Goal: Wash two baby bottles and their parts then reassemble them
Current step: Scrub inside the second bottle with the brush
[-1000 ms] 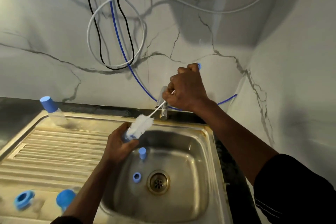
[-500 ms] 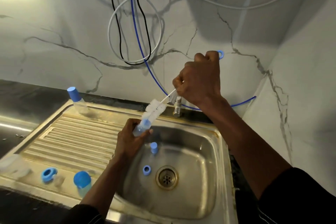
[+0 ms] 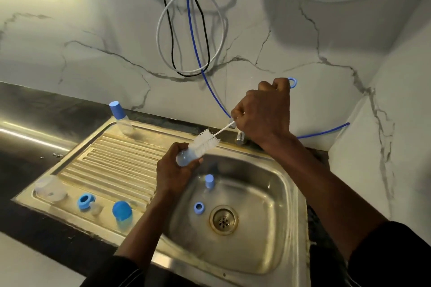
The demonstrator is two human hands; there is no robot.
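My left hand [image 3: 172, 170] grips a small clear baby bottle [image 3: 185, 157] over the sink's left rim, its mouth tilted up to the right. My right hand [image 3: 263, 114] holds the white bottle brush [image 3: 205, 142] by its handle, whose blue ring end [image 3: 292, 82] sticks out above my fist. The bristles sit at the bottle's mouth, mostly outside it. In the basin [image 3: 268, 216] lie a blue cap [image 3: 209, 181] and a blue ring [image 3: 198, 207]. On the drainboard [image 3: 112, 161] lie a blue collar [image 3: 85, 202], a blue-topped bottle part [image 3: 122, 212] and a clear cover [image 3: 50, 190].
A clear bottle with a blue cap [image 3: 120, 119] stands at the drainboard's far corner. The tap [image 3: 240, 138] sits behind the basin, under my right wrist. The drain [image 3: 223, 219] is in the basin's middle. Cables and a blue hose [image 3: 196, 53] hang on the marble wall.
The view has shifted, so the sink now sits lower and more to the right. The brush has stayed at the bottle's mouth, and both hands keep their grips.
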